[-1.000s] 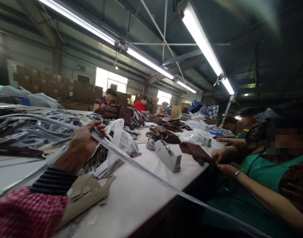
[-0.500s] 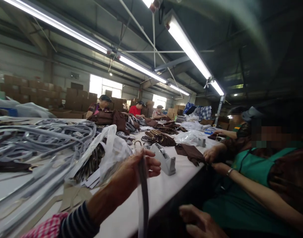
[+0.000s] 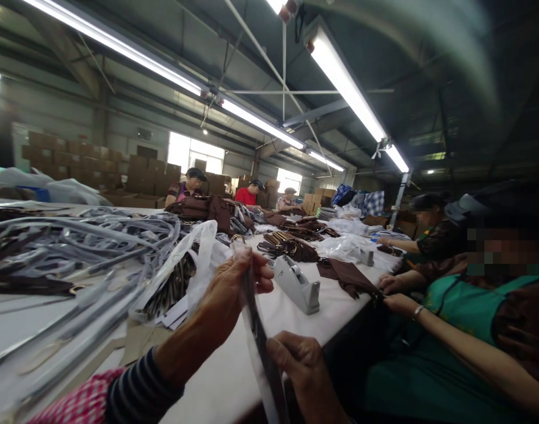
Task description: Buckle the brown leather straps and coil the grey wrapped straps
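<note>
Up in front of me hangs a dark strap in a clear plastic sleeve, with a gold-coloured metal ring at its top end. My left hand is closed around the strap just below the ring. Lower down, my right hand pinches the sleeve's right edge between thumb and curled fingers. A grey tape dispenser stands on the white table, just beyond my hands. Left of my left hand, an open white plastic bag holds a bundle of dark strips.
Many plastic-sleeved straps lie heaped on the left. Brown fabric pieces lie near the right table edge, by a co-worker in a green apron. More people sit at the far side, with stacked cartons behind them.
My right hand has come up from the lower right and taken hold of the strap's sleeve. The left hand keeps its grip, and the strap now slants more. The view has shifted slightly left.
</note>
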A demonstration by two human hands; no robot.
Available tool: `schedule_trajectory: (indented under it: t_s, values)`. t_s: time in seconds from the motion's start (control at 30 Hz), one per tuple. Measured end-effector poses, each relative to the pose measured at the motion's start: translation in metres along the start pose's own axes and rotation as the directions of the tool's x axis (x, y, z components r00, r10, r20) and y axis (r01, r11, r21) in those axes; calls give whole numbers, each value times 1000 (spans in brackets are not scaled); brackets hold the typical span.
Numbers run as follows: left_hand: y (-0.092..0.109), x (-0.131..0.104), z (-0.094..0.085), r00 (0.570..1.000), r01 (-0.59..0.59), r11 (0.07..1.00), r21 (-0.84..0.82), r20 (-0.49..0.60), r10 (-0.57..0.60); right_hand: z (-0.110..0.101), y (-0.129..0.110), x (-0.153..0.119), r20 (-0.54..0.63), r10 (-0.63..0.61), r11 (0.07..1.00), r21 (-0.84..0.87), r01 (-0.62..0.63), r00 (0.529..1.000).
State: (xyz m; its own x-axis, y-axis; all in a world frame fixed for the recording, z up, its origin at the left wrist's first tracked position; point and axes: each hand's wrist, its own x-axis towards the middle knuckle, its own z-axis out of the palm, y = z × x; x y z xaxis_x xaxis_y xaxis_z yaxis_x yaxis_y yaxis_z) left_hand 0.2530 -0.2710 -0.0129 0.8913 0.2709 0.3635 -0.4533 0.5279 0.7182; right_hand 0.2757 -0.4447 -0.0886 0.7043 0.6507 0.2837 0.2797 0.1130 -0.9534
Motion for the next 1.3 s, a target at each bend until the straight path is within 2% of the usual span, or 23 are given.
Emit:
schedule_trajectory:
  t_s: [0.07,0.2,0.37,0.53,0.67,0.73,0.9,1.1,1.2,1.3]
  values:
    - [5,-3,4,999,-53,998,-13,-12,53,9,-5,10,-19,-11,1000,13,11,1000]
    - [15,-2,4,995,-81,993,-89,50,85,28,-7,27,-44,-21,992,126,26,999]
    - [21,2,0,996,-79,987,-138,20,82,50,-7,46,-165,-37,964,253,79,986]
    - [35,1,-5,995,-78,989,-123,54,85,63,-18,62,-156,-98,940,311,143,983]
    - [54,3,-12,980,-193,977,-86,19,196,59,-28,57,-175,-135,969,181,166,975]
    - [59,5,-12,979,-203,974,-100,-13,203,59,-31,54,-161,-129,980,128,150,978]
    - [60,2,-5,980,-193,966,-172,-76,183,74,-37,66,-125,-142,979,129,158,982]
    - [55,-2,-1,970,-237,965,-113,-86,228,86,-37,85,-137,-227,952,177,249,964]
    - [51,0,-4,967,-231,971,-65,-128,222,78,-34,81,-111,-289,956,6,292,951]
    - [54,3,-9,965,-194,981,27,-173,196,54,-33,73,-91,-396,895,-262,361,914]
